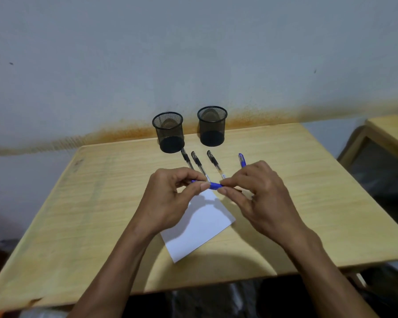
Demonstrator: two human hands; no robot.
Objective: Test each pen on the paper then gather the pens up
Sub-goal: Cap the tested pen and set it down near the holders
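Both hands pinch one blue pen (213, 185) above the paper (199, 226): left hand (170, 198) on cap end, right hand (257, 198) on barrel; pull straight apart, keep the cap

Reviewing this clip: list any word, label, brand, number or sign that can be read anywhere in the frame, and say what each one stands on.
None can be read.
Middle black pen: a small pale label near its lower end, too small and blurred to read.
Right black pen: a similar pale label, also unreadable.
Paper: blank where visible.
Blue pen in both hands, mesh cups: no print visible.
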